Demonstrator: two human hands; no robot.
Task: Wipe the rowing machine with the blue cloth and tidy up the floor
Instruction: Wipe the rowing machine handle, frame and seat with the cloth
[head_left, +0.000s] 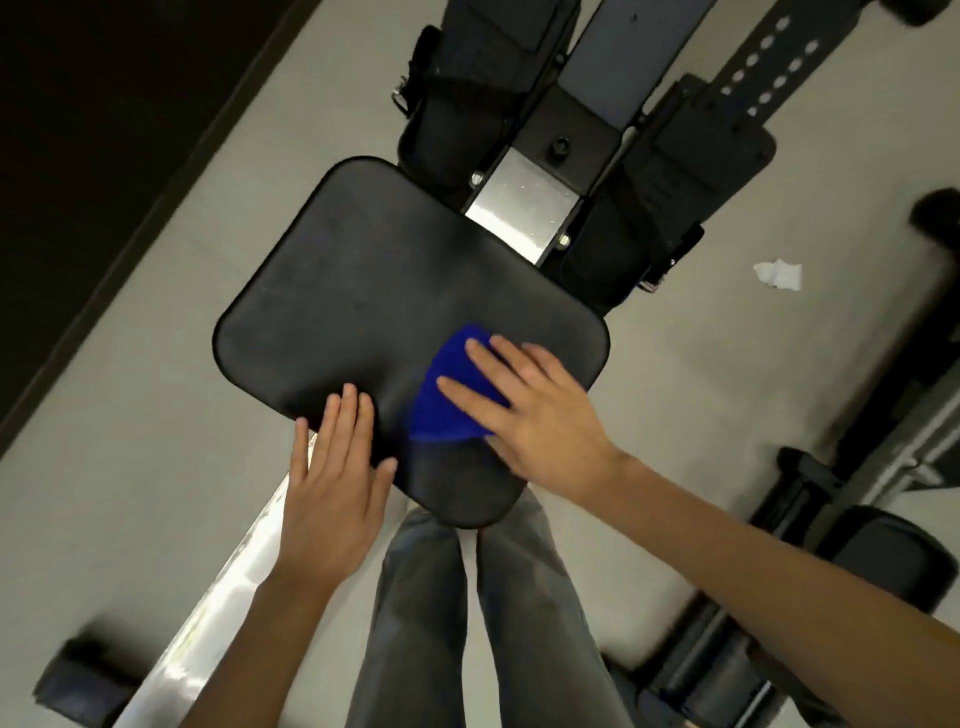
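The rowing machine's black padded seat (363, 291) fills the middle of the head view, with its foot rests (462, 104) and silver rail (524, 208) beyond. A blue cloth (447, 405) lies on the seat's near right part. My right hand (535, 415) presses flat on the cloth, fingers spread over it. Flat on the seat's near edge, left of the cloth, rests my left hand (332, 488), fingers together and nothing in it. A crumpled white paper scrap (778, 274) lies on the grey floor to the right of the machine.
The silver rail (208, 613) runs under the seat toward the lower left, ending at a black foot (78, 680). My grey-trousered legs (467, 623) stand behind the seat. Other black gym equipment (857, 519) stands on the right. A dark wall (78, 156) edges the floor at left.
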